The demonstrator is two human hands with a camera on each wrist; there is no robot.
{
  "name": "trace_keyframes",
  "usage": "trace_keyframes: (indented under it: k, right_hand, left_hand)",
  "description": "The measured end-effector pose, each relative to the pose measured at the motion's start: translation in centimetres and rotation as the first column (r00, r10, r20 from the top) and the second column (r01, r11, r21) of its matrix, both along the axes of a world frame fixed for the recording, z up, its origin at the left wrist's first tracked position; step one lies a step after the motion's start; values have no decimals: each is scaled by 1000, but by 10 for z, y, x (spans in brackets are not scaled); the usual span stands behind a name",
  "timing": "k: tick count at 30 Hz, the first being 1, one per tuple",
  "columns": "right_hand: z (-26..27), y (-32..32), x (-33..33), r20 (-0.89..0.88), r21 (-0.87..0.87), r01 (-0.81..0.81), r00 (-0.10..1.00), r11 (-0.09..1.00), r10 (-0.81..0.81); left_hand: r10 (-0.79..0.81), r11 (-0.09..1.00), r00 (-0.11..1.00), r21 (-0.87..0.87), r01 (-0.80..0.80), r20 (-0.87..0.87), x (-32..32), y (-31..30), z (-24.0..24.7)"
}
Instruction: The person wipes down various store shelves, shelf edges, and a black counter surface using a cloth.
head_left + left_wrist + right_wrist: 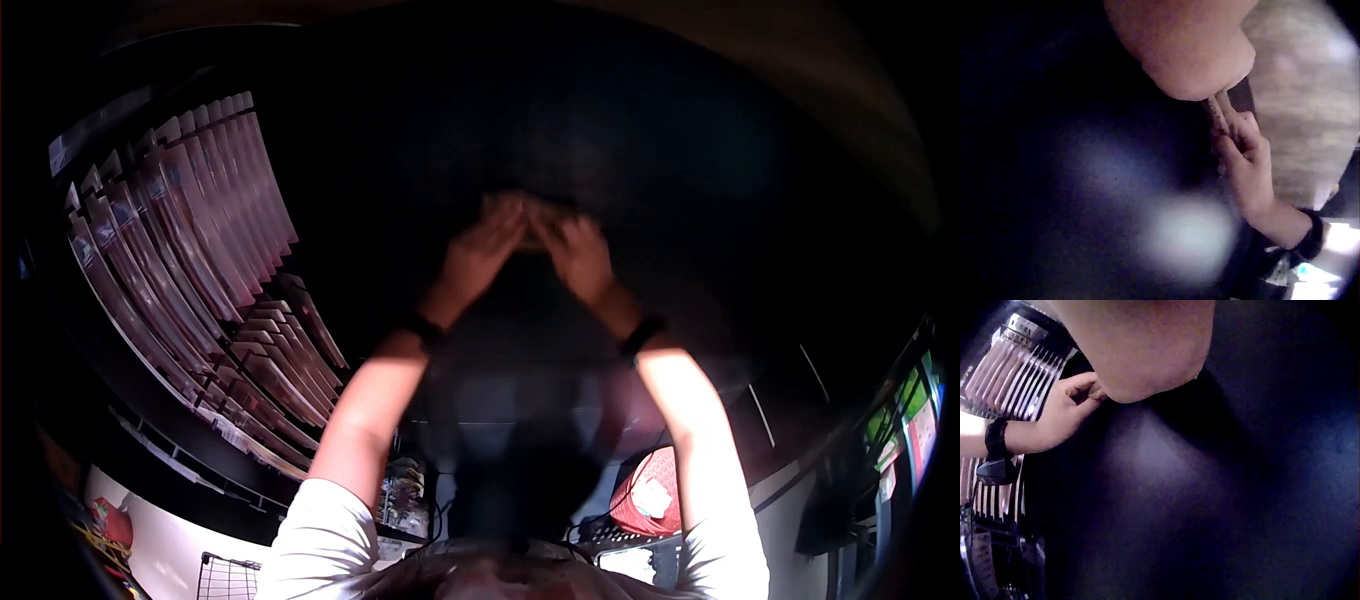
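Note:
Both hands are close together in front of a large dark surface [600, 130], around a thin tan piece with a pale, fuzzy edge [1218, 115]; cannot tell what kind of thing it is. The left hand [485, 245] holds the piece from one side, its thumb and fingers bent together in the right wrist view. On the other side, the right hand [578, 250] pinches it between thumb and curled fingers, seen best in the left wrist view. The hands cover most of the piece, and the head view is dark and blurred there. Each wrist wears a black band.
Rows of upright, clear-covered sheets [220, 200] fill a rack at the left. A red round container [648, 492] stands low beside the right arm. Lower left is a black wire grid [228, 577]; colourful goods [915, 410] hang at the far right.

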State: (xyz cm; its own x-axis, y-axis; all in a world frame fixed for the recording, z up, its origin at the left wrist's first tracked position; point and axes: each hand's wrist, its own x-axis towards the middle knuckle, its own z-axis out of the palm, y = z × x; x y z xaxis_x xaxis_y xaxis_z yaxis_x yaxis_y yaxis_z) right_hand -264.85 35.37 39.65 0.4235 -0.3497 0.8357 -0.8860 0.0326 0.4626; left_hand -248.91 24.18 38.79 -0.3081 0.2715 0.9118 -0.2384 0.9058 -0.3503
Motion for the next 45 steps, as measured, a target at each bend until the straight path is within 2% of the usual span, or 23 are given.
trace_keyframes:
  k: [2, 4, 5, 7, 8, 9, 10, 13, 16, 18, 20, 24, 26, 28, 30, 32, 34, 35, 36, 38, 42, 44, 45]
  right_hand:
    - [-57, 13, -15, -34, 133, 25, 999, 991, -21]
    - [-51, 20, -25, -87, 173, 10, 996, 985, 5]
    - [-44, 24, -26, -136, 216, -4, 990, 976, 35]
    - [1, 26, -38, -170, 319, 139, 982, 938, -88]
    - [30, 30, -39, -210, 160, 180, 967, 971, -144]
    - [65, 30, -37, -184, 37, 75, 981, 996, -67]
    - [94, 24, -43, -155, -8, 163, 974, 987, -162]
    - [171, 26, -41, -118, -328, 128, 978, 936, -175]
    - [198, 33, -44, -33, -310, 104, 992, 945, -120]
    - [182, 40, -43, -47, -300, 134, 987, 945, -155]
    - [141, 36, -62, 19, -196, 38, 999, 980, -35]
    - [-3, 47, -59, 188, -55, 45, 981, 997, -34]
    - [-68, 59, -48, 261, 131, 63, 961, 989, -95]
    - [-96, 57, -44, 162, 193, 65, 982, 979, -97]
    - [-99, 49, -36, 70, 258, 50, 995, 965, -70]
    - [-51, 34, -25, -58, 273, 102, 994, 957, -89]
    - [9, 9, -7, -101, 146, 63, 994, 987, -48]
    - [45, -3, 10, -138, 24, -63, 988, 998, 66]
    - [74, -11, 33, -104, 32, -43, 993, 999, 46]
    - [115, -39, 66, -135, 1, -146, 980, 989, 145]
    - [76, -76, 113, -65, 30, -294, 953, 955, 295]
    - [11, -92, 121, 69, 70, -278, 960, 958, 273]
    - [-30, -94, 121, 71, 21, -303, 951, 953, 301]
  left_hand:
    - [70, 997, 991, -42, -66, 110, 0, 9, -53]
    - [98, 994, 985, -55, -92, 138, -5, 16, -68]
    - [95, 995, 986, -53, -89, 139, -7, 21, -57]
    - [165, 986, 964, -35, -161, 209, -11, 24, -20]
    - [112, 994, 984, -7, -112, 136, -17, 26, 6]
    - [144, 989, 984, -34, -141, 109, -19, 31, 40]
    - [165, 985, 985, -59, -162, 52, -29, 28, 70]
    - [106, 978, 977, -160, -136, -185, -56, 29, 159]
    - [20, 990, 982, -131, -45, -187, -68, 39, 196]
    - [28, 989, 987, -141, -51, -161, -72, 37, 180]
    - [42, 986, 995, -158, -56, -92, -75, 32, 147]
    - [97, 976, 982, -209, -62, 162, -71, 29, 19]
    - [144, 966, 955, -245, -79, 261, -57, 33, -49]
    - [158, 971, 929, -222, -86, 334, -38, 36, -94]
    - [156, 984, 910, -140, -109, 385, -21, 40, -93]
    - [185, 983, 935, -76, -170, 302, -9, 29, -72]
    - [209, 976, 973, 35, -213, 101, 12, 27, -13]
    - [238, 967, 971, 105, -233, -34, 20, 19, 8]
    - [273, 953, 949, 176, -244, -161, 28, 11, 23]
    - [268, 910, 945, 373, -184, -188, 49, 7, 48]
    - [388, 818, 903, 521, -245, -185, 70, -6, 17]
    - [392, 888, 847, 387, -247, -359, 73, -5, -28]
    - [374, 883, 870, 409, -229, -321, 74, -4, -59]
